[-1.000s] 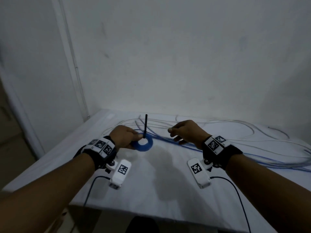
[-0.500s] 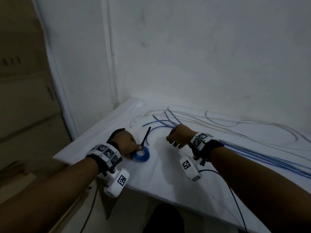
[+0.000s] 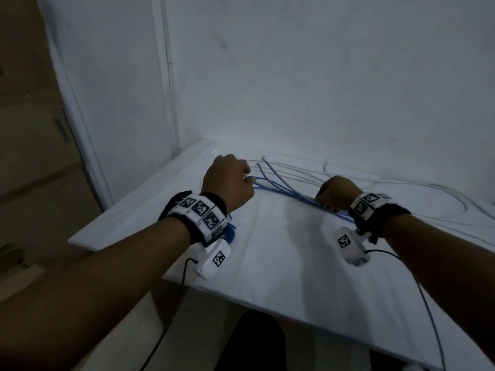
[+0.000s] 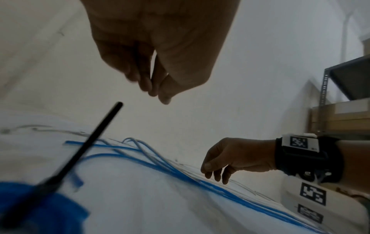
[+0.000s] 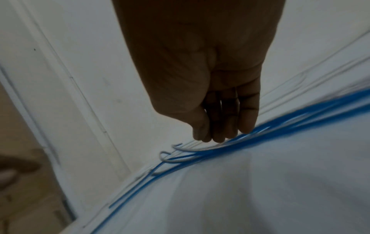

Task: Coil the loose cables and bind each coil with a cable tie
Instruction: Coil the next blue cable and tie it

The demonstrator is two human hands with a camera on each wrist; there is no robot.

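l hand [image 4: 160, 52] fingers together, empty | r hand [image 5: 212, 88] fingers loose, maybe touching blue cables [image 5: 250, 142]

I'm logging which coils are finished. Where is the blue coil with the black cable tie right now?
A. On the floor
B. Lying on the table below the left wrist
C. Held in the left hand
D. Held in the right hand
B: the blue coil with its black cable tie lies on the table below the left wrist; the left hand, above it, holds nothing.

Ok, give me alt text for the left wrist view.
The left hand hangs empty, fingertips together, above loose blue cables on a white table. A tied blue coil with black cable tie lies near; the right hand reaches down to the cables.
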